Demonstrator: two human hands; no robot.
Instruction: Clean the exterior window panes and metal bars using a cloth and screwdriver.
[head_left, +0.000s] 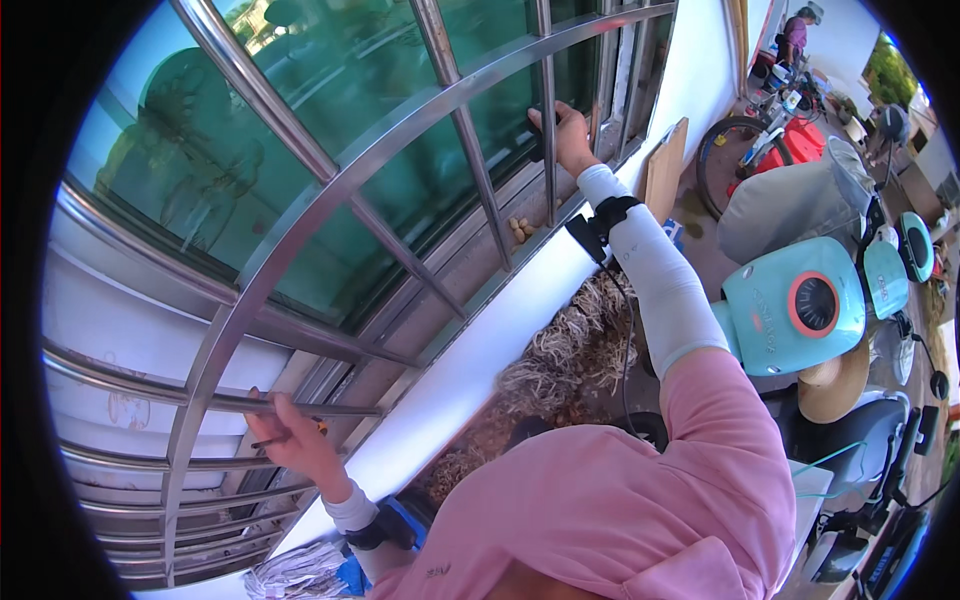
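My right hand (574, 140) reaches through the stainless-steel window bars (466, 146) to the green-tinted glass pane (390, 195). Its fingers are curled around a small black object (536, 142), partly hidden by an upright bar; what it is I cannot tell. Lower down on the left, my left hand (296, 446) is among the lower bars, against one horizontal bar (322, 409). A thin dark tool (270, 442) with an orange and black end, possibly a screwdriver, lies in its grip. Behind the bars runs the sliding-window track (405, 300) along the sill.
Peanuts (519, 228) lie on the sill. Below the white wall (480, 330) are heaps of dried, pale roots or stalks (562, 345). To the right stand a turquoise scooter (795, 307), a straw hat (834, 386) and a bicycle (739, 161). A person (795, 37) is farther back.
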